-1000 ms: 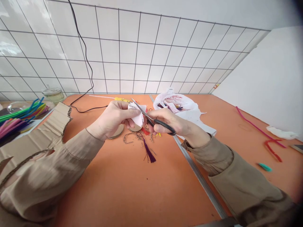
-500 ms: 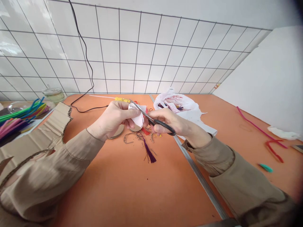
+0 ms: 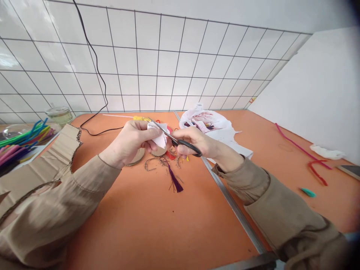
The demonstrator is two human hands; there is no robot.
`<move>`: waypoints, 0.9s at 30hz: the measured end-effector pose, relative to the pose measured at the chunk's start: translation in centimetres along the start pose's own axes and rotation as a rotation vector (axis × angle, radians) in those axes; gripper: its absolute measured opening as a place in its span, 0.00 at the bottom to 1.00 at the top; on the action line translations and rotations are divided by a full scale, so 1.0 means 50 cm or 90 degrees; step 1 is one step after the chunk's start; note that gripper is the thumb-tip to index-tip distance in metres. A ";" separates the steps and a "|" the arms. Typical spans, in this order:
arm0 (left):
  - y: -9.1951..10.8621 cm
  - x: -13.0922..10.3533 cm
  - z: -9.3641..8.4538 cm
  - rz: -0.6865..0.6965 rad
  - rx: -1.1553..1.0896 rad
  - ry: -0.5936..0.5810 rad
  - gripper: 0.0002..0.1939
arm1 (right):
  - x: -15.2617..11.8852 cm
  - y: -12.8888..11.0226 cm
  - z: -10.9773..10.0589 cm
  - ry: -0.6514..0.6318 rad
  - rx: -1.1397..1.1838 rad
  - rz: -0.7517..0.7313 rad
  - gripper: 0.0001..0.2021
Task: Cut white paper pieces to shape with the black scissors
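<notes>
Red, unreadable print [image 3: 207, 115] marks the bag [image 3: 225, 122] beyond the scissors [image 3: 188, 145].

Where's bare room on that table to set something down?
Below the purple tassel, between left sleeve and metal strip, bar a speck; also between white bag and pink stem. Crowded: around the left hand and right hand, with scraps; far left, with cardboard.

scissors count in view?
1: black-handled scissors in the grip of the right hand, blades at the white fabric pinched by the left hand. The white plastic bag or cardboard could hide others.
</notes>
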State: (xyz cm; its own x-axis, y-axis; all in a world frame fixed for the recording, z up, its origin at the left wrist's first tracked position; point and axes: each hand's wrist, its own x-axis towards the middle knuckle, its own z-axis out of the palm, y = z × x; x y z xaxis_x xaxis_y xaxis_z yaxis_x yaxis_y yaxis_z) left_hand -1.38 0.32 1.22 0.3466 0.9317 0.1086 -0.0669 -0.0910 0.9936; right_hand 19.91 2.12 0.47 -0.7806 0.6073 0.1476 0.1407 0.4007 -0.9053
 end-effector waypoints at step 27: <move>0.004 -0.002 -0.005 -0.019 -0.004 0.004 0.11 | -0.007 -0.008 0.003 -0.017 -0.042 -0.031 0.27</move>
State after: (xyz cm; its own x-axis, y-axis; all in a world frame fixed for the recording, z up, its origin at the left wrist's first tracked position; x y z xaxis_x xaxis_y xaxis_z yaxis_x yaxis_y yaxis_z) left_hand -1.64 0.31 1.38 0.3422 0.9364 0.0780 -0.0617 -0.0605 0.9963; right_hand 20.04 1.63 0.72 -0.8032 0.5680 0.1794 0.1409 0.4738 -0.8693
